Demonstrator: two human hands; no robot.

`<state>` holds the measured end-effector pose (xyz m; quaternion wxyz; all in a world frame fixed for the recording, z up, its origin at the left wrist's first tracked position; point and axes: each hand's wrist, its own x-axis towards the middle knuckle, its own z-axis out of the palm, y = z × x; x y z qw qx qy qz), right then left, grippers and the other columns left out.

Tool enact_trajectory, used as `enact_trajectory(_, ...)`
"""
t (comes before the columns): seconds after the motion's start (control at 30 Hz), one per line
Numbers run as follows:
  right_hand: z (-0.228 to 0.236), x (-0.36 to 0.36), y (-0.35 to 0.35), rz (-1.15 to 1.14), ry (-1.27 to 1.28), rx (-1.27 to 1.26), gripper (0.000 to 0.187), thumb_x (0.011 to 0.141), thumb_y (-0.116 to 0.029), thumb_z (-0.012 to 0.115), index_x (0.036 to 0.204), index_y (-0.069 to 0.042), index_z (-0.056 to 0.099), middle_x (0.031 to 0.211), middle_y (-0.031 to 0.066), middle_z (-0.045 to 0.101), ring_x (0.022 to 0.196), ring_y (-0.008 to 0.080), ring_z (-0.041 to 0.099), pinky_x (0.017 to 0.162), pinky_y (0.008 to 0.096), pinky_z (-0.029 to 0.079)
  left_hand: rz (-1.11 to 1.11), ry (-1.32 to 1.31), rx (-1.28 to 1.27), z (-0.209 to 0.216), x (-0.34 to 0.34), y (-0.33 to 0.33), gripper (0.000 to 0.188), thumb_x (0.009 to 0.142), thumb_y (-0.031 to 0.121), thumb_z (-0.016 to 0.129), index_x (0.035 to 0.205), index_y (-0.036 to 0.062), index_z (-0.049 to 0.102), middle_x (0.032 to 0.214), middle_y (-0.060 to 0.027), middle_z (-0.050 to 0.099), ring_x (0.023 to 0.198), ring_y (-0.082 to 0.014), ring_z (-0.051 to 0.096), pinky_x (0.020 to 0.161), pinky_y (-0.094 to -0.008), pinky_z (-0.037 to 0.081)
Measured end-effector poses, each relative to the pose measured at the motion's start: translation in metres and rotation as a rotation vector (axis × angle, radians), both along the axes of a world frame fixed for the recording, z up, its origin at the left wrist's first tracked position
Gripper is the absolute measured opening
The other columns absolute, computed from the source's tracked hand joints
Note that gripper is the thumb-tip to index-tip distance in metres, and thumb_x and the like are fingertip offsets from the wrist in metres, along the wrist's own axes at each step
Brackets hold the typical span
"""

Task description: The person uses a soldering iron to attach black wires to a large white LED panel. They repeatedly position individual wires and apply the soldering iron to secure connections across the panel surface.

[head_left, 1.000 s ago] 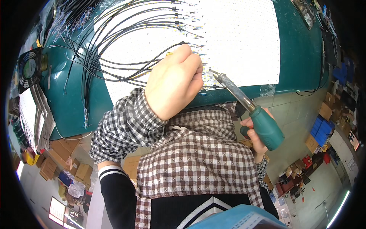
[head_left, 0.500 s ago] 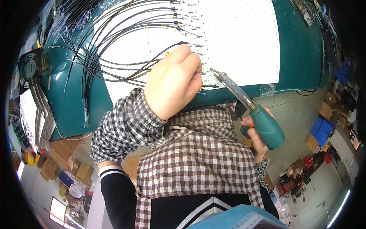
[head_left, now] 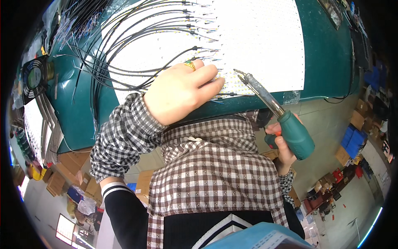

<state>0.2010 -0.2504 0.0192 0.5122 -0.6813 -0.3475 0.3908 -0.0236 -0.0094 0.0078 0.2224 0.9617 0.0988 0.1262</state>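
A white sheet of small circuit boards (head_left: pixel 261 45) lies on the green table, with rows of yellow dots. Black cables (head_left: pixel 145 35) curve over its left half, their thin wire ends along the sheet's middle. My left hand (head_left: pixel 178 91), wearing a ring, rests low over the sheet on several cables. Its index finger and thumb look apart; the fingertips' undersides are hidden. Beyond the thumb, one cable end (head_left: pixel 228 94) pokes out near the sheet's lower edge. My right hand (head_left: pixel 285 151) is wrapped round a green soldering gun (head_left: pixel 296 135), whose metal tip points up-left, just above the sheet.
Bundled wires (head_left: pixel 83 23) lie at the far left of the green table (head_left: pixel 74 112). A small black fan (head_left: pixel 33 76) stands at the left edge beside stacked white boards (head_left: pixel 43 124). Clear tape (head_left: pixel 291 97) is by the sheet's lower right corner. Boxes (head_left: pixel 358 118) stand on the floor.
My left hand has shifted slightly left, and its fingers have loosened from a tighter curl, showing the ring. The soldering gun has moved a little right in my right hand.
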Motion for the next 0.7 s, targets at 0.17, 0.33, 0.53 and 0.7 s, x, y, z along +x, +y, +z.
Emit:
enact_trajectory(0.17, 0.0001, 0.0023, -0.0001, 0.015, 0.011, -0.009, 0.068, 0.080, -0.029, 0.084, 0.125, 0.012, 0.055, 0.097, 0.0131, 0.069, 0.086, 0.0181, 0.070, 0.078, 0.0326, 0.059, -0.055, 0.071, 0.041, 0.0025, 0.0006, 0.0010, 0.034, 0.072, 0.008, 0.067, 0.106, 0.0054, 0.066, 0.096, -0.0054, 0.060, 0.081, -0.0241, 0.060, 0.067, -0.0347, 0.052)
enact_trajectory(0.33, 0.0000, 0.0010, 0.0012, -0.010, 0.037, 0.029, 0.066, 0.080, -0.028, 0.084, 0.124, 0.012, 0.056, 0.095, 0.0133, 0.068, 0.085, 0.0179, 0.069, 0.077, 0.0324, 0.059, -0.044, 0.053, -0.039, 0.0017, -0.0008, 0.0019, 0.032, 0.072, 0.006, 0.066, 0.103, 0.0063, 0.065, 0.096, -0.0052, 0.061, 0.082, -0.0246, 0.062, 0.069, -0.0348, 0.052)
enact_trajectory(0.53, 0.0006, -0.0009, 0.0030, -0.035, 0.057, 0.016, 0.062, 0.080, -0.029, 0.084, 0.120, 0.011, 0.058, 0.094, 0.0128, 0.068, 0.084, 0.0180, 0.069, 0.076, 0.0318, 0.060, -0.009, 0.017, -0.043, 0.0001, -0.0011, 0.0013, 0.037, 0.070, 0.002, 0.066, 0.107, 0.0061, 0.067, 0.096, -0.0061, 0.062, 0.083, -0.0254, 0.063, 0.070, -0.0349, 0.052)
enact_trajectory(0.7, -0.0012, 0.0002, 0.0018, -0.013, 0.044, 0.033, 0.062, 0.080, -0.029, 0.084, 0.120, 0.011, 0.058, 0.096, 0.0127, 0.067, 0.084, 0.0183, 0.069, 0.075, 0.0314, 0.060, -0.027, 0.052, -0.016, -0.0018, 0.0000, 0.0015, 0.040, 0.070, 0.002, 0.066, 0.109, 0.0062, 0.068, 0.095, -0.0064, 0.062, 0.082, -0.0252, 0.063, 0.069, -0.0350, 0.052)
